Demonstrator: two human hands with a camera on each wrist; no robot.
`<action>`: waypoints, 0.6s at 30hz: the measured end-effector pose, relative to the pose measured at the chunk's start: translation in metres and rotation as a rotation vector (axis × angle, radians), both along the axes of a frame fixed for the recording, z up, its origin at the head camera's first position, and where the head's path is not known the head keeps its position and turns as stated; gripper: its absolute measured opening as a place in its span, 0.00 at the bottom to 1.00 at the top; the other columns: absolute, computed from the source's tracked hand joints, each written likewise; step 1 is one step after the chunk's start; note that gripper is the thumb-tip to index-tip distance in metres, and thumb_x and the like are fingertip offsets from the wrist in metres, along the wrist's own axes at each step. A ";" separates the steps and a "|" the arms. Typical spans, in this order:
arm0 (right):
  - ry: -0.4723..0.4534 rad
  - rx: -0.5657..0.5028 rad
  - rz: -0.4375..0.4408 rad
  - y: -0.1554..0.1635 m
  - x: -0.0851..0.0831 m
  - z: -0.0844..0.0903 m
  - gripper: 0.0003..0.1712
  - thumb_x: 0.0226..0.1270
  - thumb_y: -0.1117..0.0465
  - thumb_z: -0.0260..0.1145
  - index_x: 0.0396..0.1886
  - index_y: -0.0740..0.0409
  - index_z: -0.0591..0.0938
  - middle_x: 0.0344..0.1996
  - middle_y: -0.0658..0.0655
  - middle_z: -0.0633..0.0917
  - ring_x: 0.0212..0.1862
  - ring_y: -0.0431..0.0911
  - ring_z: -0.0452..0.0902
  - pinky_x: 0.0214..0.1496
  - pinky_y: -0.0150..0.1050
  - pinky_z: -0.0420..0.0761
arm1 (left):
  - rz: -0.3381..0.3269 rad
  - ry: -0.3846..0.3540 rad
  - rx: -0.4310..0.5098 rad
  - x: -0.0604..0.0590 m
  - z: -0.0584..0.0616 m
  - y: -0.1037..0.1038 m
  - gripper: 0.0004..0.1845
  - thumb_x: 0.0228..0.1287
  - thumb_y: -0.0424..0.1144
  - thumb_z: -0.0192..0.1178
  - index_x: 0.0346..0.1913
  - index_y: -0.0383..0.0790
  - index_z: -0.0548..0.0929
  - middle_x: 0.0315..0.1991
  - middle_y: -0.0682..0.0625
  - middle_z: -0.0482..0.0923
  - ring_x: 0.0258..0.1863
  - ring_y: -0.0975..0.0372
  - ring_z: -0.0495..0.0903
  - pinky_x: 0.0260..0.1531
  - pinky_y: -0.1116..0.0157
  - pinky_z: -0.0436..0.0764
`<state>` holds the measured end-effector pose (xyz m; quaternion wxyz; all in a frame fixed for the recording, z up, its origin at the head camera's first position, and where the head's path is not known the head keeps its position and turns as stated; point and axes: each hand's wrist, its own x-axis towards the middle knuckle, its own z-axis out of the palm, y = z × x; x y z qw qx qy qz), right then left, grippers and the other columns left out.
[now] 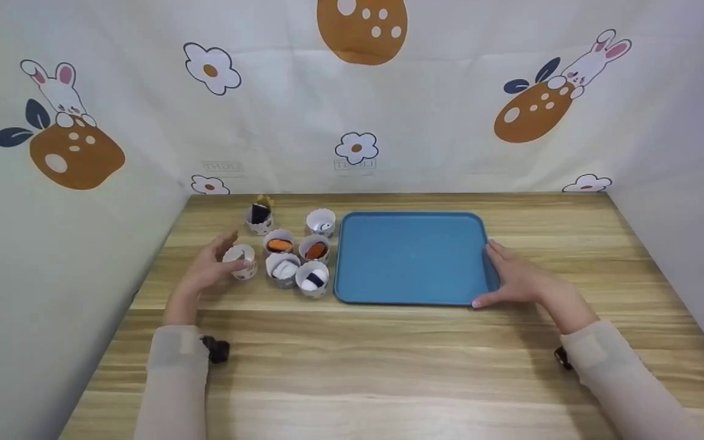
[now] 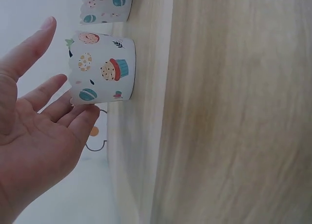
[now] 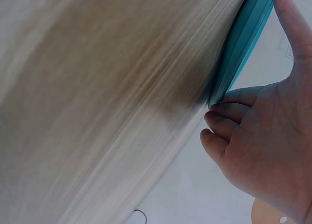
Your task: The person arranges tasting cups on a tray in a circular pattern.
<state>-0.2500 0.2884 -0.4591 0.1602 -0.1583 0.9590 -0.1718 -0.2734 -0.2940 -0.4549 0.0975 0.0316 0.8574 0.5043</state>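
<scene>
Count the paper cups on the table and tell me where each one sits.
7, all left of the blue tray: two at the back, two in the middle, two in front, and one by the left hand. None seem hidden.

Showing blue on tray point(image 1: 412, 256); showing white with cupcake and donut prints on paper cup point(image 2: 101, 68); showing pale striped woodgrain on table point(image 1: 388, 360); showing cream with brown eggs, rabbits, flowers on backdrop point(image 1: 450, 122)
</scene>
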 end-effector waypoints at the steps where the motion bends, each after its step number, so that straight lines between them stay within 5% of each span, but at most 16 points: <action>1: 0.005 0.002 0.004 0.000 0.000 0.000 0.78 0.45 0.28 0.74 0.76 0.76 0.46 0.77 0.77 0.45 0.77 0.72 0.43 0.77 0.65 0.52 | -0.001 0.001 0.015 0.000 -0.001 -0.001 0.47 0.65 0.34 0.65 0.78 0.30 0.48 0.78 0.30 0.48 0.78 0.39 0.47 0.78 0.46 0.49; 7: 0.024 0.006 0.020 0.001 -0.001 -0.002 0.78 0.45 0.28 0.74 0.76 0.77 0.48 0.77 0.77 0.47 0.77 0.71 0.45 0.76 0.65 0.55 | -0.003 -0.017 0.084 0.002 -0.007 -0.003 0.46 0.64 0.29 0.64 0.77 0.26 0.47 0.77 0.29 0.51 0.78 0.41 0.51 0.78 0.48 0.51; 18: 0.023 0.016 0.012 0.001 -0.001 -0.001 0.78 0.45 0.26 0.73 0.76 0.76 0.47 0.77 0.77 0.47 0.77 0.72 0.45 0.76 0.65 0.54 | -0.045 0.031 0.071 0.003 -0.015 -0.012 0.48 0.59 0.36 0.70 0.76 0.25 0.52 0.75 0.27 0.53 0.75 0.42 0.58 0.75 0.51 0.60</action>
